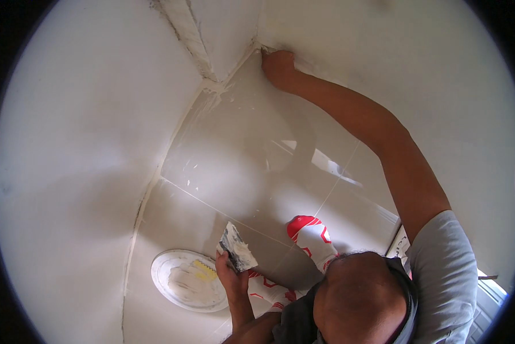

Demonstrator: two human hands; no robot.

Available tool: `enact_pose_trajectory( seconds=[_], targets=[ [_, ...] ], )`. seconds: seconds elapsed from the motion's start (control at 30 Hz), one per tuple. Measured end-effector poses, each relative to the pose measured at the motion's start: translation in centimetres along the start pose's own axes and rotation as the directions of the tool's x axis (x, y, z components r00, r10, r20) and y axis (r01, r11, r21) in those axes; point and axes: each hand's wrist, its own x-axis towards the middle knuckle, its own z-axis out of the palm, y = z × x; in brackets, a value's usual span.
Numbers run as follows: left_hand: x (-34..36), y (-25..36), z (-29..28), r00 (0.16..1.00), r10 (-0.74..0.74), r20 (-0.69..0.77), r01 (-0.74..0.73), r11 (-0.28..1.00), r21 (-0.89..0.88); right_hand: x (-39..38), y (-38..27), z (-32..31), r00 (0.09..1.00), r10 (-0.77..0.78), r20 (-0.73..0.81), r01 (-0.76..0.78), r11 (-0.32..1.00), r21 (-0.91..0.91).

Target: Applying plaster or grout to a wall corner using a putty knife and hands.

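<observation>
My left hand (232, 275) grips a putty knife (237, 246), its broad blade smeared with white paste. Just left of it, a round white lid or tray (177, 289) lies on the tiled floor (229, 183), with paste and a yellow patch on it. My right arm stretches to the upper corner, where my right hand (277, 69) is curled against the joint between wall and tiles; its fingertips and anything in them are too small to make out.
White walls (80, 143) meet the tiles along rough filled seams, with a boxed ledge (211, 34) at the corner. Feet in red-and-white socks (312, 238) are on the floor. A rounded bare body part (360, 304), possibly a knee, fills the bottom right.
</observation>
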Motion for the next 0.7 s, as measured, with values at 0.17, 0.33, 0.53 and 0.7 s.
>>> enact_pose_trajectory(
  seconds=[0.17,0.33,0.53,0.7],
  targets=[
    [0.0,-0.1,-0.1,0.999,-0.030,-0.015,0.030,0.999,0.013,0.5,-0.4,1.0,0.995,-0.062,-0.080,0.054,0.994,-0.098],
    [-0.2,-0.1,-0.3,0.999,-0.019,-0.031,0.019,1.000,0.013,0.8,-0.5,2.4,0.997,0.036,-0.062,-0.036,0.999,-0.006],
    [0.0,-0.1,-0.6,1.000,-0.017,0.019,0.017,1.000,0.014,-1.0,2.5,6.0,0.976,-0.024,-0.215,0.004,0.995,-0.095],
    [0.3,0.2,-1.5,1.000,-0.017,-0.006,0.017,0.999,0.041,-5.5,3.1,5.2,0.989,-0.102,-0.107,0.068,0.958,-0.280]
  ],
)
